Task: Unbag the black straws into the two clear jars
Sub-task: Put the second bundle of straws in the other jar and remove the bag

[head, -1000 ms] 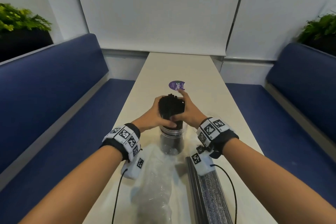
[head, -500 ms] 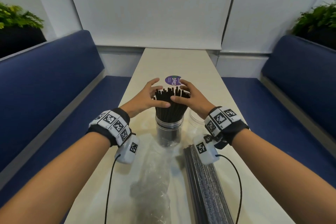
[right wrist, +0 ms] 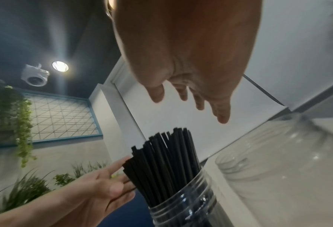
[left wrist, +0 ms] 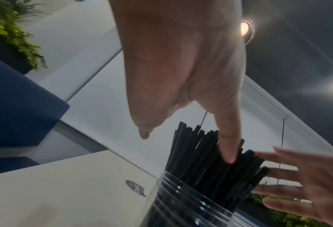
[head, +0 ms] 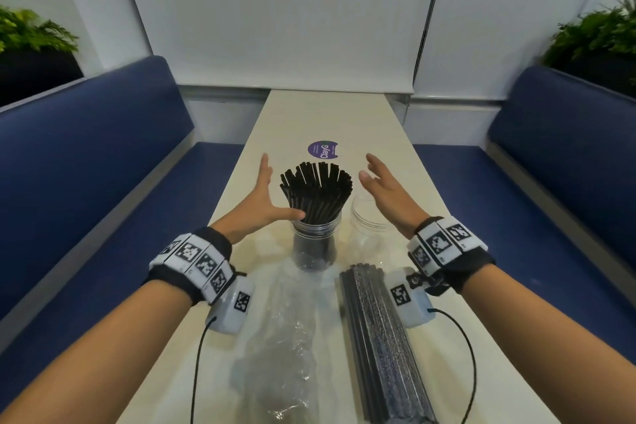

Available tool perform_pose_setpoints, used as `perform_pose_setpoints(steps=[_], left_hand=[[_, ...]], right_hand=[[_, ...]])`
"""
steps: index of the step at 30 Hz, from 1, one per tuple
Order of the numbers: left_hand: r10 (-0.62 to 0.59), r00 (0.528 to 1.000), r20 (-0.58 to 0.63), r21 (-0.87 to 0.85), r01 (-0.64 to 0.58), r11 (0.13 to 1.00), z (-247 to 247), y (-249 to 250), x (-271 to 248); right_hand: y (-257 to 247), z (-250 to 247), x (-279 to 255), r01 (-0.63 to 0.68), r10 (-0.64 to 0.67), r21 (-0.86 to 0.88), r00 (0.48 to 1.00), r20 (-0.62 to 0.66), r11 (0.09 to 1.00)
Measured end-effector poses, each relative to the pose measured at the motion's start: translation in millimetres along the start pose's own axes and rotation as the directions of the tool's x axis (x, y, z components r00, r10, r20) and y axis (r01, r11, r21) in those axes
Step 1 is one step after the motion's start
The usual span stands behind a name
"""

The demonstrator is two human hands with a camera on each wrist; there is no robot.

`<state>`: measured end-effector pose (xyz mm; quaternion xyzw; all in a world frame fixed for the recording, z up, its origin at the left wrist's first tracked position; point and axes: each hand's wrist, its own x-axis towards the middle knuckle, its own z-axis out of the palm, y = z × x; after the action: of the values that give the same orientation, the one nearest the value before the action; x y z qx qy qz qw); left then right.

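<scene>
Nearest us, our empty plastic bag (head: 285,330) and the full straw bag (head: 378,337) crowd the narrow table (head: 447,372); a dragged wrist could sweep either off its edge. Beyond, the black straws (head: 315,191) fan loosely in the left jar (head: 314,244). Our left hand (head: 260,203) is spread, thumb touching them; our right hand (head: 385,188) hangs released over the empty jar (head: 370,222), which could tip. Farther on there is room around the purple sticker (head: 322,150).
</scene>
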<state>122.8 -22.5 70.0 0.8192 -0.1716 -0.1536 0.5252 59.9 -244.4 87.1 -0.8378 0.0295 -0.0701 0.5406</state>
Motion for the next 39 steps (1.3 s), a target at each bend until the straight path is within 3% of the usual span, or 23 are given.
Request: perform_pose_setpoints(steps=[2,4,6,8,10,16,20,24,28,31,35,39], left_hand=[[-0.029,0.998,-0.048,0.035,0.031,0.999,-2,-11,-17],[-0.031,0.995,-0.091,0.164,0.046,0.985,0,-26,-35],[0.015,0.997,-0.071,0.373,0.013,0.928,4,-42,-52],[0.056,0.998,-0.009,0.520,-0.043,0.853,12,-54,-66],[0.090,0.995,0.032,0.567,-0.092,0.819,23,-61,-77],[0.122,0.985,0.123,0.423,-0.163,0.891,59,-55,-94],[0.161,0.986,0.049,0.358,-0.168,0.918,83,-42,-96],[0.217,0.969,-0.120,0.113,-0.203,0.973,94,-4,-100],[0.292,0.948,-0.130,-0.108,-0.306,0.946,99,35,-112],[0.330,0.937,-0.113,-0.154,-0.345,0.926,103,44,-117],[0.300,0.953,-0.034,-0.132,-0.302,0.944,107,39,-118],[0.336,0.941,-0.046,-0.073,-0.339,0.938,101,43,-114]], right_hand=[[8,-13,-21,0.010,-0.019,-0.126,0.997,-0.071,0.992],[20,-23,-47,0.014,-0.025,-0.307,0.999,-0.033,0.952],[35,-25,-73,-0.016,0.115,-0.542,0.982,0.151,0.840],[51,-20,-92,-0.041,0.334,-0.711,0.901,0.277,0.701],[65,-9,-103,-0.113,0.463,-0.746,0.841,0.279,0.656],[78,27,-106,-0.293,0.521,-0.596,0.815,0.253,0.748],[65,18,-117,-0.286,0.403,-0.422,0.889,0.219,0.860],[44,4,-148,-0.075,0.110,-0.190,0.977,0.182,0.979],[29,1,-168,0.086,-0.079,-0.070,0.992,0.099,0.994],[31,2,-174,0.103,-0.097,-0.084,0.992,0.078,0.991],[42,4,-177,0.076,-0.061,-0.123,0.991,0.123,0.989],[32,-8,-176,0.103,-0.069,-0.192,0.981,0.179,0.976]])
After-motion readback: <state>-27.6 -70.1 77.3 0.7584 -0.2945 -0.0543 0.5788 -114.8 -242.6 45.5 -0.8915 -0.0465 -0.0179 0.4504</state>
